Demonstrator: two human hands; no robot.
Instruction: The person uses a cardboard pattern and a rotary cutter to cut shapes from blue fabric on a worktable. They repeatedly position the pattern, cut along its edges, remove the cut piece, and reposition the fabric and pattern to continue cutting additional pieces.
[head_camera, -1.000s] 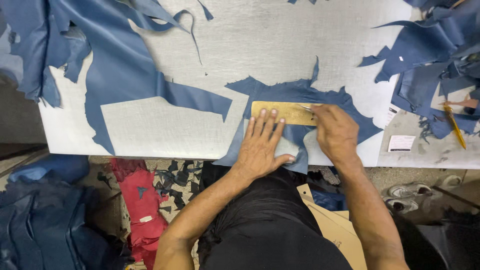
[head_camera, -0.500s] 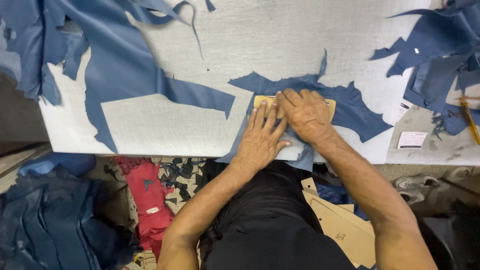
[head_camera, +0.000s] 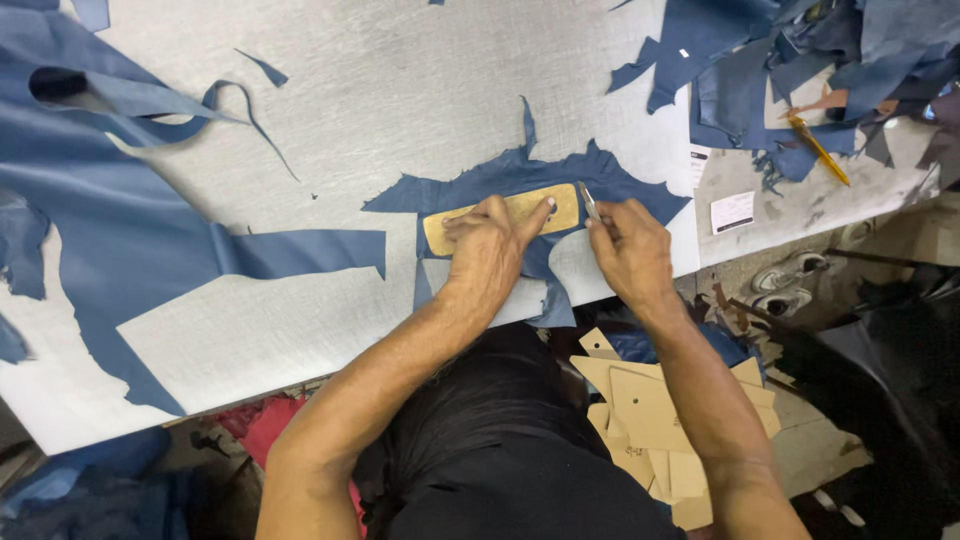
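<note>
My left hand (head_camera: 490, 245) presses flat on a tan rounded cardboard pattern (head_camera: 560, 205) that lies on a piece of blue leather (head_camera: 620, 185) near the table's front edge. My right hand (head_camera: 630, 250) grips a small metal knife (head_camera: 589, 202), its blade at the pattern's right end, touching the leather. Both forearms reach over the table edge from below.
A large cut sheet of blue leather (head_camera: 110, 230) covers the left of the white cutting board (head_camera: 400, 90). Blue scraps (head_camera: 790, 70) pile at the top right beside a yellow pen (head_camera: 820, 150) and a white tag (head_camera: 733, 212). Cardboard patterns (head_camera: 650, 410) lie below the table.
My right hand has come off the pattern and shifted to its right end with the knife. The left hand has moved up onto the pattern. The view has tilted.
</note>
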